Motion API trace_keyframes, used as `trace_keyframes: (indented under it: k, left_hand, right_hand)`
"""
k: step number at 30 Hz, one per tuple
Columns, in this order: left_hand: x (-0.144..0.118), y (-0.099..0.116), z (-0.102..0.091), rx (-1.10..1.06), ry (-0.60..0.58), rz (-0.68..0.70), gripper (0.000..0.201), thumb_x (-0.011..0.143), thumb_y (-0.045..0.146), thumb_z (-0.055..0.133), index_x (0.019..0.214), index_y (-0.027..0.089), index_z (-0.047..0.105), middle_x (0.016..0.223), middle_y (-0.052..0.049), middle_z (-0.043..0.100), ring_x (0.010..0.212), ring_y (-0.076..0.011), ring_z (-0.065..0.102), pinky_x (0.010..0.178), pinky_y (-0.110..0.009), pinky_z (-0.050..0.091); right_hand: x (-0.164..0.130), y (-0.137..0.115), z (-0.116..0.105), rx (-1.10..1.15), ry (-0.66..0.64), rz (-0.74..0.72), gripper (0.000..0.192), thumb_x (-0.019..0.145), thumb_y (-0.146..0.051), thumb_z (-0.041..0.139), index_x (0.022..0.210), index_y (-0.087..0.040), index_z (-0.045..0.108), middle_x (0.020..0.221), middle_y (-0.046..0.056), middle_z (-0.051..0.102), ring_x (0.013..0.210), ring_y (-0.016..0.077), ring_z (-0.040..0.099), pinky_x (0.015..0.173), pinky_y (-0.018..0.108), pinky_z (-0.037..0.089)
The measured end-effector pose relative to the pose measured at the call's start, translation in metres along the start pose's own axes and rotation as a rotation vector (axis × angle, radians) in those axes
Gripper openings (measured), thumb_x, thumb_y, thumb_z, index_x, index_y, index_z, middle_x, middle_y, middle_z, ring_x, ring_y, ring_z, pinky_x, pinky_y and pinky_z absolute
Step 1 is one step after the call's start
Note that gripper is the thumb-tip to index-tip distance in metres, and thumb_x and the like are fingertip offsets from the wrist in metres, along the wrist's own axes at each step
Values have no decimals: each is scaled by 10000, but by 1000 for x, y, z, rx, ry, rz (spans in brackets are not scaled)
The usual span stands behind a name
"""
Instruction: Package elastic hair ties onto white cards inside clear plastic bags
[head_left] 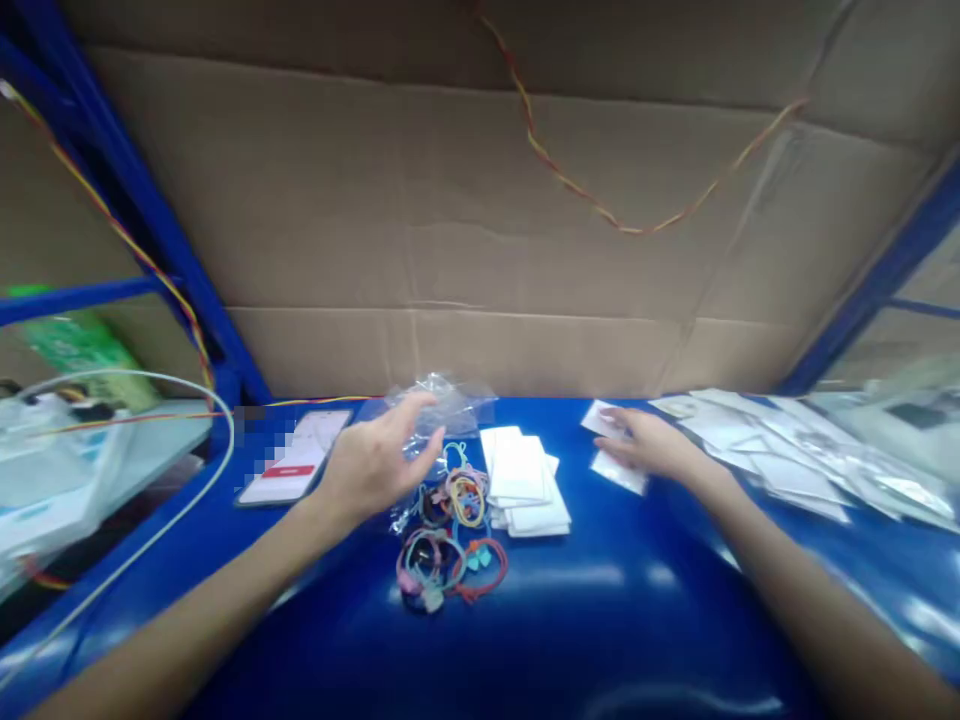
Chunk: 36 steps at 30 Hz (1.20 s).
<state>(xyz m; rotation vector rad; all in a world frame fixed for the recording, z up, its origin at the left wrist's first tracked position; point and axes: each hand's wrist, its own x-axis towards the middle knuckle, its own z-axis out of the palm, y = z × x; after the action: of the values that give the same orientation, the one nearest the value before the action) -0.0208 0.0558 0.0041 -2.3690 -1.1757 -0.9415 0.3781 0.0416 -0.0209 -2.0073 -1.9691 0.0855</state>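
Observation:
My left hand [386, 455] is raised with thumb and fingers apart and nothing between them. Just behind it lie clear plastic bags [450, 400], crumpled against the cardboard. Beside its fingertips is a small heap of coloured hair ties [465, 500], with a red hair tie [484, 575] at the front carrying a turquoise charm. A stack of blank white cards [525, 475] sits right of the heap. My right hand [649, 445] has its fingers closed on a small white card [598, 416]. Another white piece [621, 474] shows below that hand, slightly blurred.
White cards, some in shiny clear sleeves [802, 450], spread over the right side of the blue table [570, 630]. A phone [296, 460] lies at the left. A white cable [180, 510] loops past the left edge. Cardboard [480, 220] and blue posts [150, 190] stand behind.

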Motion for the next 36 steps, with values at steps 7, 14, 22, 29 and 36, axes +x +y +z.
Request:
trace_keyframes:
  k: [7, 14, 22, 29, 36]
  left_hand:
    - [-8, -1, -6, -161, 116, 303, 201, 898, 188, 653, 1099, 187, 667, 913, -39, 796, 627, -158, 720, 631, -265, 552]
    - [-12, 24, -6, -296, 110, 204, 454, 891, 284, 714, 1294, 175, 535, 1154, -123, 695, 1027, -255, 704, 840, -375, 613]
    - [-23, 39, -7, -446, 130, 408, 419, 918, 208, 675, 1321, 189, 561, 1305, -175, 658, 1200, -316, 619, 971, -500, 548]
    - [-18, 44, -13, -526, 134, 298, 165, 892, 137, 672, 1039, 211, 654, 901, -42, 765, 762, -201, 661, 697, -367, 497]
    - [-26, 61, -12, -547, 148, -32, 457, 772, 133, 697, 1206, 197, 570, 1067, -69, 712, 896, -227, 689, 772, -365, 582]
  right_hand:
    - [0, -12, 1, 77, 206, -2, 352, 832, -211, 600, 1126, -175, 789, 1011, 163, 801, 985, 367, 738, 895, 464, 530]
    - [-22, -64, -3, 593, 296, -327, 247, 854, -245, 566, 857, -224, 811, 1290, 82, 735, 1164, 270, 705, 953, 377, 566]
    - [-61, -119, 7, 1100, -94, -481, 123, 839, -221, 764, 878, -294, 854, 1284, 70, 732, 1215, 298, 664, 1012, 430, 543]
    - [-64, -122, 3, 989, -17, -448, 109, 814, -329, 833, 908, -277, 850, 1332, 89, 705, 1249, 307, 631, 1035, 433, 513]
    - [-74, -136, 8, 1058, -102, -275, 208, 832, -405, 802, 829, -199, 835, 780, 44, 790, 670, 188, 668, 600, 281, 510]
